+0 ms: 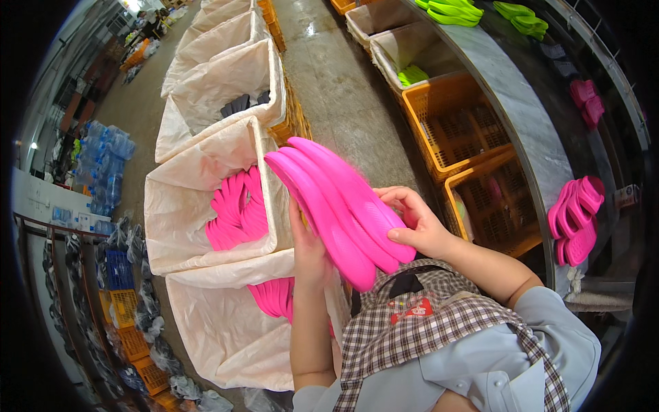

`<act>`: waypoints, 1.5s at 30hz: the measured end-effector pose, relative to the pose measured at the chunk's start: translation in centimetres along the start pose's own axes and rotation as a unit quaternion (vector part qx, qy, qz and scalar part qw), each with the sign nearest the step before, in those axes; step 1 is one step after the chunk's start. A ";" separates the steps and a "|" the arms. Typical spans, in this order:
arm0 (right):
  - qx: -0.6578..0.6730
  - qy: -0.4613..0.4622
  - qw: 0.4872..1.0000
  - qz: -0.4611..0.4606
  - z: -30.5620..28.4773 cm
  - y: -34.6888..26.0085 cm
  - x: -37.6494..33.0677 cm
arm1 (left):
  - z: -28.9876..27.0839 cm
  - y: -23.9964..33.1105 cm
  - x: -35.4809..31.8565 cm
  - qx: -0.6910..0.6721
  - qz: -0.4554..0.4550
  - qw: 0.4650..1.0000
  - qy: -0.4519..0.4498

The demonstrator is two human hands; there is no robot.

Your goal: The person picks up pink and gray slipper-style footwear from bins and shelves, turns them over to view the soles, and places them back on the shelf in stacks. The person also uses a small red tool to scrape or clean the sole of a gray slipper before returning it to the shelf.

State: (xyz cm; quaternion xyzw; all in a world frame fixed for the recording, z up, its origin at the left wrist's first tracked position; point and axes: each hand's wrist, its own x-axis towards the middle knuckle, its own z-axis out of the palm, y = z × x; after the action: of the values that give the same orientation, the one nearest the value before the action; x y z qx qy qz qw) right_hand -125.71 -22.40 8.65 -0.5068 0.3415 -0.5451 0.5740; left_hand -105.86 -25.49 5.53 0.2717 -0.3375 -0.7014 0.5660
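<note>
A stack of several bright pink foam slippers (336, 206) is held up in front of my checked apron, soles pressed side by side. My left hand (307, 240) supports the stack from the left, its fingers mostly hidden behind it. At the opposite end, my right hand (417, 223) grips the slippers with the thumb on the near side and fingers over the edge. Just left of the stack stands a basket lined with cream cloth (175, 220), with pink slippers (239, 209) stacked inside. Another lined basket (220, 343) close to me also holds pink slippers (273, 296).
More lined baskets run away in a row; one holds dark pieces (237, 105). Orange crates (425, 144) stand on the right, beneath a grey ledge (515, 103). Pink slippers (576, 220) and lime-green ones (449, 12) lie along the right side. Bottles (103, 165) are piled far left.
</note>
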 end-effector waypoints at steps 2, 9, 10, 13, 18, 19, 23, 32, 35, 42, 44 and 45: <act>-0.179 -0.036 0.983 -0.030 0.2 -0.7 -0.1 | -1.7 -1.6 0.5 -0.061 -0.066 0.995 0.031; 0.237 0.051 0.964 0.111 -0.8 -3.0 2.1 | -5.6 -5.5 1.8 -0.475 -0.197 0.844 -0.154; 0.332 0.040 0.936 0.106 -1.7 -3.1 2.5 | -5.1 -5.5 1.7 -0.529 -0.201 0.798 -0.205; 0.490 0.013 0.867 0.095 -3.6 -3.1 2.4 | -3.1 -4.8 1.4 -0.544 -0.161 0.796 -0.209; 0.491 0.059 0.862 0.107 -4.4 -2.0 1.7 | -2.8 -4.8 1.6 -0.539 -0.131 0.820 -0.141; 0.486 0.058 0.865 0.109 -4.4 -1.8 1.7 | -3.3 -4.9 1.8 -0.527 -0.128 0.833 -0.108; 0.388 0.060 0.911 0.128 -4.5 -1.0 1.5 | -3.5 -4.8 3.1 -0.377 -0.160 0.907 -0.100; 0.399 0.056 0.900 0.166 -4.7 3.5 1.3 | 1.9 -3.5 3.2 -0.053 -0.144 0.984 0.087; 0.549 -0.012 0.821 0.154 -5.3 4.1 0.8 | 0.9 -4.4 4.2 -0.264 -0.137 0.955 -0.008; 0.659 0.000 0.733 0.168 -6.2 4.6 0.0 | 0.2 -5.0 5.3 -0.456 -0.134 0.871 -0.126; 0.664 -0.005 0.732 0.150 -6.7 4.4 0.0 | 0.4 -4.9 5.3 -0.447 -0.123 0.878 -0.123; 0.668 -0.010 0.730 0.143 -6.8 4.3 0.0 | 0.4 -4.9 5.4 -0.441 -0.125 0.881 -0.115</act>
State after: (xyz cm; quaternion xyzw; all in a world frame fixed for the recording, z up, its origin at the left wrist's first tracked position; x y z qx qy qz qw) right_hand -130.95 -24.28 2.86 0.0570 -0.0474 -0.5390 0.8391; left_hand -110.29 -30.03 1.93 -0.0489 -0.0191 -0.8690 0.4920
